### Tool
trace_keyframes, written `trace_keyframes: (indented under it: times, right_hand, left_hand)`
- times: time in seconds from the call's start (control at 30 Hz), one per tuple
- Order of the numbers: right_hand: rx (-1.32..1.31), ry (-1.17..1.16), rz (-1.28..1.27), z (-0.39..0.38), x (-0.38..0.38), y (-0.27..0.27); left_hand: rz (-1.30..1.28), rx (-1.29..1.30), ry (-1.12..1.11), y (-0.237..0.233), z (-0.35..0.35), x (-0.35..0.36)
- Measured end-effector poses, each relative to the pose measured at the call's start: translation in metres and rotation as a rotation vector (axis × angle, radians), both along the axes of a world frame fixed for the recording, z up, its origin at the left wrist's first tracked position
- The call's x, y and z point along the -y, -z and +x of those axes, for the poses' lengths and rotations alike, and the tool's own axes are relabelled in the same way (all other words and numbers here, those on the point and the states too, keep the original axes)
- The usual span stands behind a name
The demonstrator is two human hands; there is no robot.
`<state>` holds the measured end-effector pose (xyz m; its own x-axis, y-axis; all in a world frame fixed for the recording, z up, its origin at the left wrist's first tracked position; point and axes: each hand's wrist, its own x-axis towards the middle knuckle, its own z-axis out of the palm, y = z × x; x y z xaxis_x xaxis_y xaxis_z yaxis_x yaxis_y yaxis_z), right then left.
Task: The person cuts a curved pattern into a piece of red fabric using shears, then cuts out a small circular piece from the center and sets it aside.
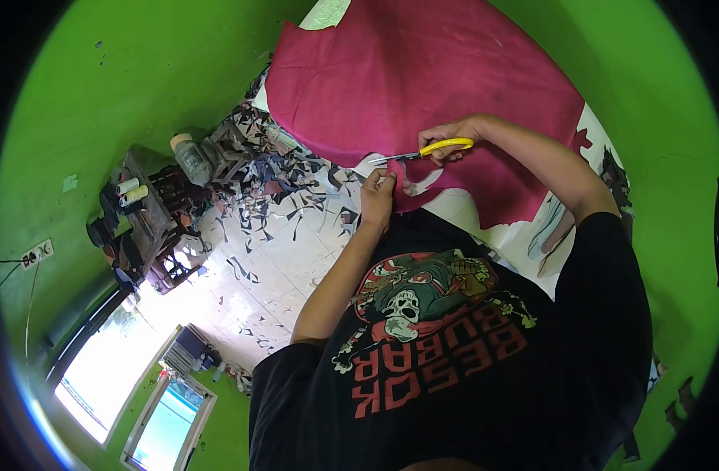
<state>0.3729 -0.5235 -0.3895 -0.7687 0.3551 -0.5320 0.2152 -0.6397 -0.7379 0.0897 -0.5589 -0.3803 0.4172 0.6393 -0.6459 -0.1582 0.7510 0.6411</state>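
Note:
A large dark pink sheet (422, 78), which looks like leather, spreads out in front of me. My right hand (450, 141) is closed around the yellow handles of a pair of scissors (446, 146). Their metal blades point left, over the near edge of the sheet. Just below the blade tips, my left hand (377, 196) pinches that edge between thumb and fingers. A pale curved strip (425, 184) shows between the two hands, and another pale patch (369, 165) lies by the blade tips. Part of the left fingers is hidden by the material.
Dark offcuts (269, 208) litter the tiled floor (242, 243) to the left. A wooden stand (149, 216) there carries thread spools (133, 195), near a wrapped roll (192, 159). Green walls (140, 78) surround the space. Strips of material (552, 228) lie at the right.

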Motion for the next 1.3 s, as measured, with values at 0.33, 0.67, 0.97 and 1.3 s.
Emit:
trace_keyframes:
  times: [0.33,0.67,0.97,1.3]
  right_hand:
    - [0.047,-0.167,-0.054,-0.002,-0.027,0.004]
    - [0.068,-0.192,-0.094,-0.008,-0.030,0.004]
    - [0.225,-0.353,-0.113,-0.016,-0.059,-0.007]
    - [0.246,-0.450,0.030,-0.011,-0.068,-0.004]
  left_hand:
    - [-0.045,-0.034,-0.001,0.004,-0.008,0.001]
    - [0.003,-0.055,-0.010,0.004,-0.012,0.004]
    - [-0.029,-0.095,0.022,0.003,-0.018,0.002]
    - [-0.023,-0.137,0.068,0.007,-0.024,-0.002]
